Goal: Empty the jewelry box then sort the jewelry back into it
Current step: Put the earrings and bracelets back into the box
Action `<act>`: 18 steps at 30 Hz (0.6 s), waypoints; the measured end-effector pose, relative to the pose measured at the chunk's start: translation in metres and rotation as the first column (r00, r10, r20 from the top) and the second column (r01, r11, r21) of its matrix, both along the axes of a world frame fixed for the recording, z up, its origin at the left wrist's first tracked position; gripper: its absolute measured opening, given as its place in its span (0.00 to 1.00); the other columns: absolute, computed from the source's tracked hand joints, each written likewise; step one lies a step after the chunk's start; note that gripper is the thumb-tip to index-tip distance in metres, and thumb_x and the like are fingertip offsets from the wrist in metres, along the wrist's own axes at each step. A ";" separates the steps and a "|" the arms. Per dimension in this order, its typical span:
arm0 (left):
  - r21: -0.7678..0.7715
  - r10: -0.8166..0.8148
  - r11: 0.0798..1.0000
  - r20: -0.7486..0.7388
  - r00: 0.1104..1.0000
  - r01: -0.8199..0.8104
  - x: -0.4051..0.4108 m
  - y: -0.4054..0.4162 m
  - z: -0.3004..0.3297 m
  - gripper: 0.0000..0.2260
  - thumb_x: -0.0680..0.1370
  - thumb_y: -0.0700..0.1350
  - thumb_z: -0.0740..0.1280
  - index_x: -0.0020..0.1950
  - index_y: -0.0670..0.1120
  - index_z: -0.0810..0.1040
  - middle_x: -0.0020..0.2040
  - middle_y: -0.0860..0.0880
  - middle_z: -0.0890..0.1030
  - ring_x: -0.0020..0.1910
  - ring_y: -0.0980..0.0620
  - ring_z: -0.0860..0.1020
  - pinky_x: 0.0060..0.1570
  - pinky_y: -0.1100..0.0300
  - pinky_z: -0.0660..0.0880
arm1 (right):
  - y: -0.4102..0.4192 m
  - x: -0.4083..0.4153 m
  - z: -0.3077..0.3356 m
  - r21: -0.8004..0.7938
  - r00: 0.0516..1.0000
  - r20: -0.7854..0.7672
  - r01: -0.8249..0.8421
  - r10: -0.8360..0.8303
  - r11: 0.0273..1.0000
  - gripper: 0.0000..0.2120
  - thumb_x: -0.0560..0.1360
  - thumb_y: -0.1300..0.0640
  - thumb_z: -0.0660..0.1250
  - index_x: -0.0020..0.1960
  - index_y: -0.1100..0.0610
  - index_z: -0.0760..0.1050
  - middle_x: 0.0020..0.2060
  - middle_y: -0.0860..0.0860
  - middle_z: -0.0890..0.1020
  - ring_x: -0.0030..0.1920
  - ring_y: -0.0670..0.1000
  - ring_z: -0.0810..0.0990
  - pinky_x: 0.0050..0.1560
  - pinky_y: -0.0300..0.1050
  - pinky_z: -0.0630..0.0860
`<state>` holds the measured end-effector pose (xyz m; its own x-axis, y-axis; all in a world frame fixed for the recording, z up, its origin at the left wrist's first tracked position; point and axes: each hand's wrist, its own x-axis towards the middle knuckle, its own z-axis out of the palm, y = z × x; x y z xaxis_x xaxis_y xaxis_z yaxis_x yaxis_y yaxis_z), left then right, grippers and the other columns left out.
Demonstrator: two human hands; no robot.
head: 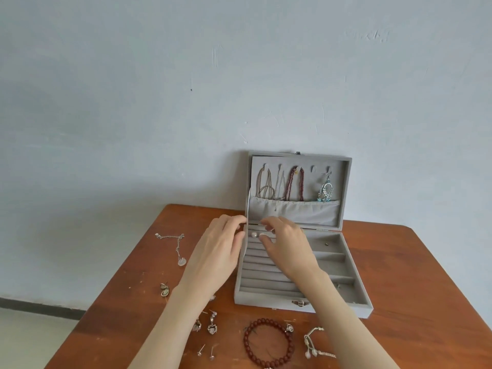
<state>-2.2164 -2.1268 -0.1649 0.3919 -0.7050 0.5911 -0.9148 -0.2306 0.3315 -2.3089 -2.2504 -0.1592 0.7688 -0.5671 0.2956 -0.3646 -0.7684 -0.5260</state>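
- The silver pendant necklace point(174, 246) lies loose on the table point(399, 275) near its left edge, well apart from both hands; a sweeping forearm could drag its chain off the edge
- The leaf earring point(164, 289), the drop earrings point(206, 324) and the two stud earrings point(206, 352) sit just beside and under the left forearm; lowering that arm could scatter them, the studs being the likeliest to roll away
- The left hand point(215, 251) rests with relaxed, lightly bent fingers against the left wall of the grey jewelry box point(343, 299), steadying it and holding nothing that I can see; too hard a push could slide the box
- The pearl studs point(258, 235) sit in the rearmost ring slot, just left of the right hand point(285, 242), whose curled fingertips hover over them; whether they pinch anything I cannot tell, and a poor press could leave a stud loose
- The red bead bracelet point(267, 342) and the cord bracelet point(316, 344) lie in front of the box, beside the right forearm, which could catch them
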 end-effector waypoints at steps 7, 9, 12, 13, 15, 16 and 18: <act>0.093 0.158 0.985 -0.112 0.981 -0.148 0.024 0.067 -0.010 0.11 0.77 0.41 0.64 0.58 0.48 0.75 0.47 0.53 0.78 0.44 0.56 0.74 0.46 0.63 0.71 | 0.048 -0.005 0.001 -0.113 0.991 0.110 -0.065 0.078 0.991 0.09 0.74 0.58 0.66 0.54 0.56 0.79 0.49 0.52 0.80 0.55 0.54 0.76 0.57 0.51 0.71; 0.118 0.174 0.982 -0.227 0.958 -0.150 0.032 0.078 -0.014 0.09 0.77 0.41 0.64 0.55 0.50 0.77 0.48 0.55 0.79 0.50 0.56 0.75 0.51 0.66 0.66 | 0.061 0.001 -0.001 -0.138 0.990 0.090 -0.099 0.112 0.985 0.08 0.74 0.57 0.66 0.51 0.54 0.81 0.48 0.50 0.80 0.56 0.53 0.74 0.56 0.48 0.67; 0.200 0.169 0.974 -0.353 0.920 -0.103 0.039 0.084 -0.013 0.07 0.77 0.43 0.65 0.52 0.53 0.79 0.48 0.56 0.78 0.51 0.59 0.73 0.49 0.70 0.62 | 0.076 0.008 -0.004 -0.160 0.987 -0.019 -0.162 0.161 0.974 0.09 0.75 0.53 0.64 0.52 0.50 0.81 0.50 0.47 0.77 0.57 0.51 0.69 0.56 0.46 0.60; 0.238 0.159 0.968 -0.369 0.916 -0.072 0.039 0.085 -0.013 0.07 0.77 0.44 0.65 0.52 0.53 0.79 0.49 0.56 0.78 0.51 0.59 0.72 0.49 0.70 0.62 | 0.079 0.010 -0.007 -0.159 0.983 -0.064 -0.178 0.170 0.971 0.09 0.76 0.52 0.63 0.53 0.49 0.80 0.51 0.46 0.76 0.58 0.50 0.68 0.57 0.46 0.59; 0.312 0.137 0.950 -0.391 0.910 -0.009 0.038 0.084 -0.013 0.07 0.76 0.46 0.66 0.53 0.54 0.78 0.50 0.56 0.77 0.52 0.59 0.71 0.50 0.68 0.63 | 0.083 0.012 -0.011 -0.153 0.976 -0.128 -0.195 0.176 0.969 0.10 0.75 0.50 0.63 0.53 0.47 0.79 0.52 0.44 0.75 0.58 0.49 0.67 0.57 0.46 0.58; 0.340 0.133 0.940 -0.409 0.903 0.016 0.038 0.083 -0.013 0.07 0.76 0.47 0.67 0.53 0.55 0.78 0.50 0.56 0.76 0.52 0.58 0.72 0.50 0.67 0.65 | 0.083 0.013 -0.013 -0.152 0.973 -0.150 -0.197 0.174 0.969 0.10 0.75 0.49 0.63 0.54 0.46 0.79 0.52 0.44 0.75 0.58 0.48 0.66 0.58 0.46 0.58; 0.371 0.139 0.928 -0.445 0.885 0.041 0.037 0.083 -0.013 0.07 0.74 0.47 0.68 0.51 0.56 0.78 0.50 0.55 0.75 0.49 0.54 0.77 0.46 0.69 0.69 | 0.084 0.014 -0.016 -0.157 0.970 -0.173 -0.196 0.169 0.968 0.11 0.73 0.47 0.65 0.54 0.45 0.78 0.52 0.43 0.75 0.58 0.47 0.66 0.58 0.46 0.57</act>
